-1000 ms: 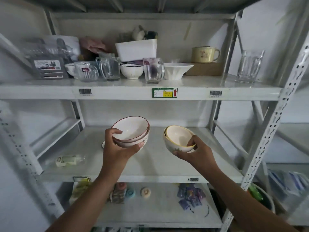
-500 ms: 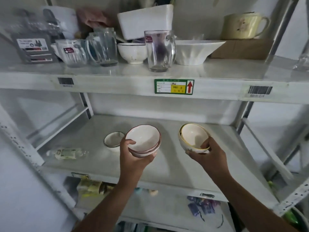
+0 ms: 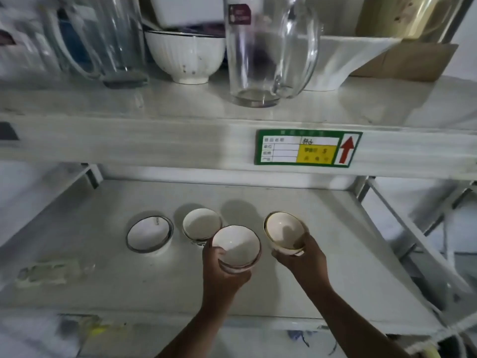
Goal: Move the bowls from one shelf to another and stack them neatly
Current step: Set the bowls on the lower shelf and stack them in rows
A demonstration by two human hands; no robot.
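Left hand [image 3: 222, 264] grips a white bowl [image 3: 236, 245] from below and the near side, thumb on the near rim, fingers curled under; a second rim shows just beneath it, so it may be a nested pair, can't tell for sure. Right hand [image 3: 300, 257] grips a yellow-rimmed bowl [image 3: 284, 233] the same way, tilted toward the camera. Both forearms reach in from the bottom edge, over the front lip of the middle shelf [image 3: 322, 267]; the two held bowls sit side by side, close but apart. On the shelf behind the left hand: a small white bowl [image 3: 201, 224], just beside the held one, and left of it a dark-rimmed bowl [image 3: 149, 234]. Bare shelf to the right of the right hand and in front of both. Blurred packet [image 3: 44, 273] near the left front. Upper shelf edge [image 3: 154, 143] with a green label [image 3: 307, 148] hangs above; glass mug [image 3: 268, 50] and ribbed bowl [image 3: 187, 56] stand on it.
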